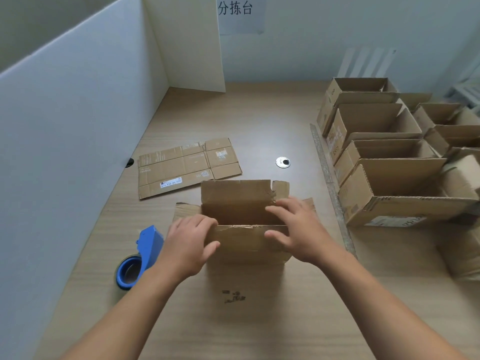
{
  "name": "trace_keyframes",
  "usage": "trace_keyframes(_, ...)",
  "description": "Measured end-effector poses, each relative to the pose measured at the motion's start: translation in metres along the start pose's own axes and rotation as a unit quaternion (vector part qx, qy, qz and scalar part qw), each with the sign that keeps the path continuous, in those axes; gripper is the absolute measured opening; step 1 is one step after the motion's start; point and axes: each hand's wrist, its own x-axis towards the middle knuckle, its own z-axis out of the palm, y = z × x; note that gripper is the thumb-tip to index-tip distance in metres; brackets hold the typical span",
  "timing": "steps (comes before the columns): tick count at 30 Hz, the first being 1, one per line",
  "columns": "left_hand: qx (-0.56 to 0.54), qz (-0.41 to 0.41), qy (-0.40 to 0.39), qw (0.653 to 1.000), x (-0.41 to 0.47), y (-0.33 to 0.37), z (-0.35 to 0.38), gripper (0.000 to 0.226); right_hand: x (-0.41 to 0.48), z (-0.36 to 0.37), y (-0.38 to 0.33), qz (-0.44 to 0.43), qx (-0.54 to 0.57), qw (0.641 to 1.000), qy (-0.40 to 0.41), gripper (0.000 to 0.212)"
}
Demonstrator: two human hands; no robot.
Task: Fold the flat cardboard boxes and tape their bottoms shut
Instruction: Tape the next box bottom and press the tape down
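Two hands at one half-folded cardboard box (pixel 235 201), standing mid-table (pixel 259 328), flaps up. Left hand (pixel 187 245): fingers curled over near flap's left end, thumb on its face. Right hand (pixel 298 229): fingers spread, pressing right flap. Flat cardboard (pixel 187 167) lying beyond, left. Blue tape dispenser (pixel 137 258) just beside left wrist. Open boxes (pixel 389 183) ranked along right side.

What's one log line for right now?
box: flaps open | left hand: grips near flap | right hand: touches right side | tape dispenser: untouched
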Motion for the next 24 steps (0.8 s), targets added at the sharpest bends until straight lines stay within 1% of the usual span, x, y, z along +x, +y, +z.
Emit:
trace_keyframes(2, -0.018, 0.030, 0.063, 0.997, -0.005, -0.005, 0.006, 0.033, -0.001, 0.002, 0.001, 0.003, 0.015, 1.000, -0.023, 0.060)
trace_keyframes(4, -0.028, 0.063, 0.114, 0.991, -0.010, -0.011, 0.013, 0.025, -0.005, 0.004, 0.004, -0.011, 0.019, 1.000, -0.018, 0.059)
trace_keyframes(7, -0.050, 0.110, 0.154, 0.981, -0.018, -0.015, 0.018, 0.015, -0.010, 0.005, 0.006, -0.051, 0.028, 0.998, -0.015, 0.057)
trace_keyframes(11, -0.045, 0.144, 0.138, 0.979, -0.025, -0.016, 0.024, 0.008, -0.016, 0.008, 0.008, -0.106, 0.011, 0.993, -0.053, 0.055)
trace_keyframes(13, -0.038, 0.146, 0.123, 0.981, -0.027, -0.016, 0.023, 0.012, -0.020, 0.010, 0.006, -0.111, 0.022, 0.991, -0.076, 0.054)
trace_keyframes(14, -0.039, 0.137, 0.116, 0.983, -0.028, -0.016, 0.020, 0.016, -0.023, 0.012, 0.006, -0.113, 0.034, 0.990, -0.073, 0.056)
trace_keyframes(15, -0.043, 0.119, 0.111, 0.986, -0.029, -0.017, 0.017, 0.022, -0.025, 0.013, 0.006, -0.116, 0.046, 0.991, -0.046, 0.059)
trace_keyframes(17, -0.063, 0.066, 0.111, 0.990, -0.032, -0.022, 0.012, 0.034, -0.031, 0.014, 0.012, -0.109, 0.068, 0.990, 0.052, 0.061)
trace_keyframes(20, -0.120, -0.015, 0.123, 0.985, -0.040, -0.032, 0.008, 0.049, -0.040, 0.014, 0.026, -0.080, 0.093, 0.973, 0.194, 0.056)
trace_keyframes(22, -0.141, -0.052, 0.134, 0.980, -0.044, -0.035, 0.006, 0.059, -0.046, 0.014, 0.032, -0.038, 0.119, 0.963, 0.240, 0.058)
trace_keyframes(24, -0.152, -0.076, 0.143, 0.975, -0.046, -0.038, 0.007, 0.065, -0.052, 0.016, 0.038, 0.006, 0.156, 0.957, 0.246, 0.066)
